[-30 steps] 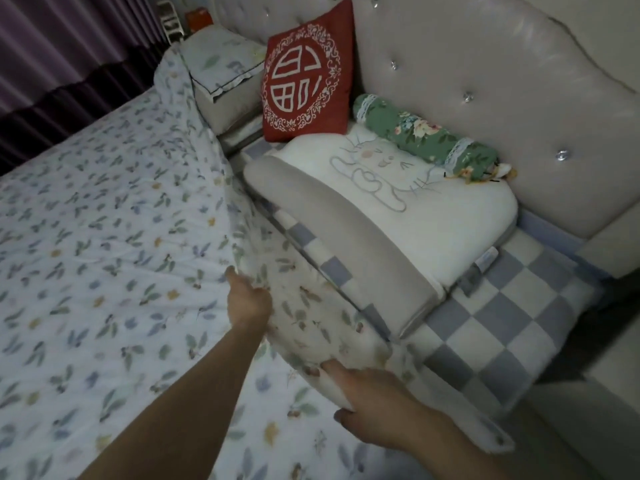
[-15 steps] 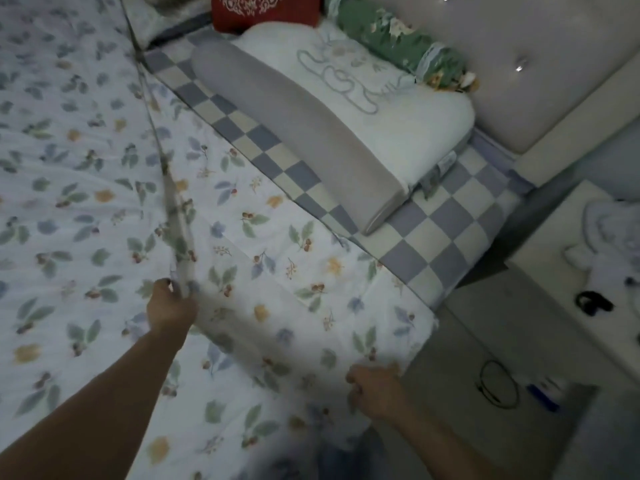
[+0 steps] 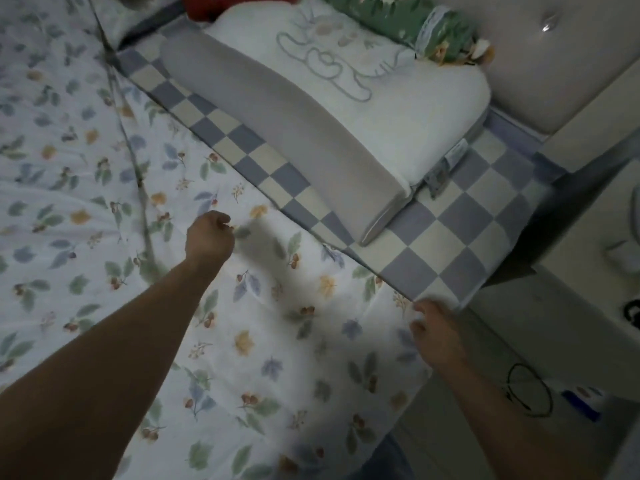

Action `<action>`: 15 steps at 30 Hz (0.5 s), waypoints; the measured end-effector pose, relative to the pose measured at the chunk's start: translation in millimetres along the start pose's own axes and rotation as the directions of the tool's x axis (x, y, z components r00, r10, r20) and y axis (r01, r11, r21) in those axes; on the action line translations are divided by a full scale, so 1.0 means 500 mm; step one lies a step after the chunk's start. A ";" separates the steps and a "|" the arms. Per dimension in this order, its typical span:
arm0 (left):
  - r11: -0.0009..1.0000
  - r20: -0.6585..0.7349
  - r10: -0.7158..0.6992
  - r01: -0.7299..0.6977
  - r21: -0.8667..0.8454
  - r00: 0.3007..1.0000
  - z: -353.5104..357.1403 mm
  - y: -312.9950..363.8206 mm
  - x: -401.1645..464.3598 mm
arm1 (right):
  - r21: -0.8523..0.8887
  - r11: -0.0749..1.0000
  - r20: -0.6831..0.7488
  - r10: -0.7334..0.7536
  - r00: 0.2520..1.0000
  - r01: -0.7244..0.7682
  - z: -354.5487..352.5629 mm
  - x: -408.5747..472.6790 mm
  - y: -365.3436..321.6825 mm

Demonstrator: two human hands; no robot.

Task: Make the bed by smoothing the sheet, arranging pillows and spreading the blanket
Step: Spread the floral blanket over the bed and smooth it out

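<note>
A white blanket (image 3: 277, 341) printed with leaves lies spread flat over the bed, its top edge running diagonally below the pillows. My left hand (image 3: 207, 233) hovers just above it as a closed fist with nothing seen in it. My right hand (image 3: 436, 334) grips the blanket's corner at the side of the bed; the thumb is hidden. The blue-and-cream checkered sheet (image 3: 450, 230) shows beyond the blanket. On it lies a white pillow (image 3: 398, 109) with a grey front and a stitched cat. A green floral bolster (image 3: 398, 22) and a red cushion (image 3: 214, 5) sit behind it.
A padded beige headboard (image 3: 554, 64) rises behind the pillows. A raised fold (image 3: 138, 188) runs along the blanket at the left. Beside the bed, a black cable loop (image 3: 530, 393) and a blue object (image 3: 581, 403) lie on the floor. A pale nightstand (image 3: 623, 209) stands at the right.
The lifted blanket has been laid down flat towards the pillows. My left hand let go of the fold and moved right and forward. My right hand stays at the blanket's corner.
</note>
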State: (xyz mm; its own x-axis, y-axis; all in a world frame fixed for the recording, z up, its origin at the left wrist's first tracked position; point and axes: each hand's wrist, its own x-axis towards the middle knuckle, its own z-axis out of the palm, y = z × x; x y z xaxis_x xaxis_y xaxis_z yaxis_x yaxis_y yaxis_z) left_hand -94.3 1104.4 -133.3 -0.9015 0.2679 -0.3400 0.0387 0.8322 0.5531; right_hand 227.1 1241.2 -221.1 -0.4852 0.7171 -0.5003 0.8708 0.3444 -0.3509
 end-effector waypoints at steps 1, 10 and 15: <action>0.999 0.006 -0.034 0.034 -0.039 0.999 0.011 0.012 0.031 | -0.038 0.998 0.031 -0.054 0.998 0.055 0.004 0.008 0.009; 0.934 0.070 -0.336 0.323 0.154 0.939 0.150 0.059 0.149 | -0.276 0.870 -0.143 -0.458 0.877 0.409 0.030 0.066 0.057; 0.994 0.043 -0.077 0.080 -0.079 0.996 0.180 0.146 0.187 | -0.216 0.937 -0.154 -0.309 0.939 0.273 -0.003 0.080 0.071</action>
State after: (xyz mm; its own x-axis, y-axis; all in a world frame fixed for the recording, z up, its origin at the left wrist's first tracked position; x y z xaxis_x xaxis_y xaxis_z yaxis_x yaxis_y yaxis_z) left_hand -136.8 1233.8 -193.2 -0.8823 0.2236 -0.4141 -0.0681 0.8100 0.5825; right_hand 238.6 1282.8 -252.4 -0.7123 0.6597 -0.2396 0.7008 0.6497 -0.2948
